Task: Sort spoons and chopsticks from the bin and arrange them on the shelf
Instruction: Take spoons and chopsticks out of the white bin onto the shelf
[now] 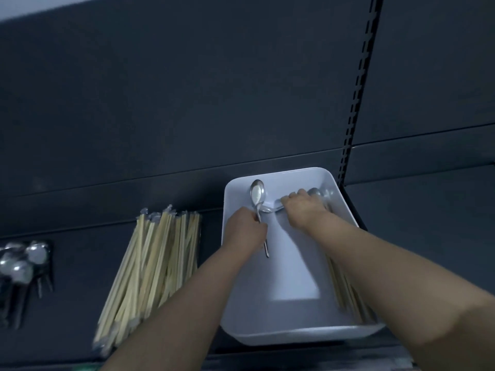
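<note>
Plainly the dark shelf (pixel 75 266) already carries two sorted groups: a chopstick pile (pixel 152 263) just left of the white bin (pixel 294 337), and a spoon cluster (pixel 24 263) further left, well apart from the bin. Inside the bin, loose chopsticks (pixel 345 290) lie along the right wall, partly hidden by the right forearm, and a few spoons (pixel 318 193) sit in the far right corner.

Both hands are at the bin's far end. The left hand (pixel 245 231) is curled round the handle of one spoon (pixel 257 194), bowl pointing away, handle end showing below the fist. The right hand (pixel 302 207) rests on a second spoon (pixel 270 209) lying crosswise. Its fingers bend down over it, but whether they pinch it I cannot tell.

The step looks like gathering spoons. To do it well, the right hand should pinch the handle surely and lift clear of the neighbours so none drag. It can then lay the second spoon alongside the left hand's, bowls aligned, before both go to the cluster.
</note>
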Demonstrator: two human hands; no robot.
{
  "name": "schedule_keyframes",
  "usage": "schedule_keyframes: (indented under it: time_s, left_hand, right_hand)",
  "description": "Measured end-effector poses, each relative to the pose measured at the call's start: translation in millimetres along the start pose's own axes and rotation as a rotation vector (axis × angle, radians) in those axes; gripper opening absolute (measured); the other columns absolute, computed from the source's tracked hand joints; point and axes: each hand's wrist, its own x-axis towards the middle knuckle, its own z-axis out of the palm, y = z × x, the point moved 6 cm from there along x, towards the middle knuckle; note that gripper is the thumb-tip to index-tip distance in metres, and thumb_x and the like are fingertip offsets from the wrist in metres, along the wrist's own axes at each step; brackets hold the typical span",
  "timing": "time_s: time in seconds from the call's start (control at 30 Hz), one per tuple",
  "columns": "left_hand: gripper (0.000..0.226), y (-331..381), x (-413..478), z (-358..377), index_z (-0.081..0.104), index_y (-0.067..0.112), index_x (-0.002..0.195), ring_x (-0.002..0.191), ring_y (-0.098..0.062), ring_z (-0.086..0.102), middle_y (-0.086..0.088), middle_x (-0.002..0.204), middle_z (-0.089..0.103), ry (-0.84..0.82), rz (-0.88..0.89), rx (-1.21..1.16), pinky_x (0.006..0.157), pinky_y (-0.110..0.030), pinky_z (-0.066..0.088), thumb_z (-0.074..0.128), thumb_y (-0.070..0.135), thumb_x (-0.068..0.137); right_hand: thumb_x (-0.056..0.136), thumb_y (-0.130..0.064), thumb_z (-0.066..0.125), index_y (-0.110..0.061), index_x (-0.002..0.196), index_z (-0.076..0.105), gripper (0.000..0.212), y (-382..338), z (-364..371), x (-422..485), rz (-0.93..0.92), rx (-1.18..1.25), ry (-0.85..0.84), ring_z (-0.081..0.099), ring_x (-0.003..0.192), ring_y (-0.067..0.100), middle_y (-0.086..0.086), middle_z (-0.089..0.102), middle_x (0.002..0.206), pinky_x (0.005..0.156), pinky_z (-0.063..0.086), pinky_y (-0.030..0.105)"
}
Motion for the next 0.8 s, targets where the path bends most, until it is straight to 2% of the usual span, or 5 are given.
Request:
schedule_keyframes:
  time_s: [0.23, 0.4, 0.53, 0.6, 0.8]
  left_hand:
    - [0.017, 0.5, 2.7, -8.0, 0.049, 0.025, 0.076, 0.086, -0.027, 0.067, -0.002, 0.086, 0.066, 0.015, 0.057, -0.05, 0.076, -0.042, 0.058, 0.063, 0.021, 0.084]
    - [0.013, 10.4, 2.0, -15.8, 0.051, 0.025, 0.087, 0.083, -0.023, 0.067, 0.006, 0.079, 0.062, 0.071, 0.079, -0.136, 0.079, -0.04, 0.057, 0.063, 0.019, 0.086]
    - [0.014, 21.4, 0.1, -41.4, 0.054, 0.027, 0.086, 0.08, -0.02, 0.066, 0.007, 0.077, 0.062, 0.232, 0.143, -0.241, 0.078, -0.044, 0.057, 0.064, 0.018, 0.086]
    - [0.009, 23.0, -0.3, -56.7, 0.058, 0.022, 0.093, 0.083, -0.021, 0.066, 0.003, 0.082, 0.065, 0.288, 0.139, -0.25, 0.079, -0.045, 0.057, 0.062, 0.018, 0.087]
    - [0.006, -21.3, -7.6, -114.5, 0.055, 0.022, 0.09, 0.086, -0.028, 0.066, 0.001, 0.084, 0.063, 0.45, 0.009, -0.333, 0.08, -0.049, 0.056, 0.059, 0.017, 0.091]
  right_hand:
    - [0.092, -0.027, 0.054, -0.01, 0.122, 0.055, 0.035, -23.4, 4.1, 11.1, -0.024, 0.084, 0.013, 0.054, 0.117, 0.03, 0.011, 0.055, 0.125, 0.091, 0.043, 0.037]
    - [0.094, -0.029, 0.05, -0.017, 0.119, 0.057, 0.029, -37.0, -8.4, 4.2, -0.048, 0.07, 0.111, 0.052, 0.117, 0.027, 0.006, 0.058, 0.122, 0.089, 0.039, 0.035]
    - [0.094, -0.027, 0.054, -0.018, 0.095, 0.062, 0.013, -13.2, -45.3, -6.1, 0.095, 0.388, 0.271, 0.06, 0.102, 0.033, 0.008, 0.063, 0.098, 0.071, 0.039, 0.031]
    - [0.09, -0.03, 0.058, -0.017, 0.079, 0.062, 0.018, -12.2, -64.2, -10.2, 0.13, 0.498, 0.296, 0.06, 0.09, 0.032, 0.006, 0.058, 0.08, 0.065, 0.037, 0.028]
    - [0.086, -0.03, 0.063, -0.013, 0.073, 0.066, 0.022, -79.9, -94.8, -17.5, -0.018, 0.641, 0.271, 0.06, 0.081, 0.028, 0.005, 0.067, 0.077, 0.065, 0.046, 0.028]
